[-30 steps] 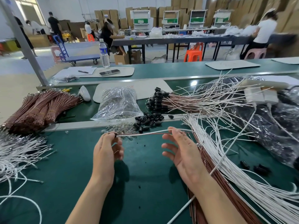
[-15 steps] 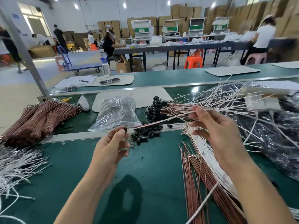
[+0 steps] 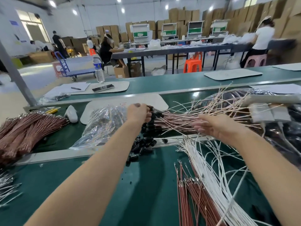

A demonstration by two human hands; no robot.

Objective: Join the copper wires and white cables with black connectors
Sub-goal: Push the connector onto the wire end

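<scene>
My left hand (image 3: 138,112) reaches forward to the black-connector end of a pile of joined copper and white wires (image 3: 182,118) on the belt; its fingers curl down onto a black connector (image 3: 153,115) there. My right hand (image 3: 217,126) hovers over the middle of that pile with fingers loosely spread and nothing in it. Loose black connectors (image 3: 143,148) lie scattered below the pile, across the metal rail. White cables (image 3: 211,175) and loose copper wires (image 3: 193,201) fan out on the green mat at the lower right.
A large bundle of copper wires (image 3: 27,131) lies at the left, a clear plastic bag (image 3: 102,128) beside it. More white cables (image 3: 8,188) sit at the left edge. Black plastic sheeting (image 3: 286,129) and white boxes crowd the right. A metal rail (image 3: 53,154) crosses the bench.
Both hands have moved forward and up from the near mat to the pile of joined wires. The right hand let go of the wire it was pinching and now hangs open.
</scene>
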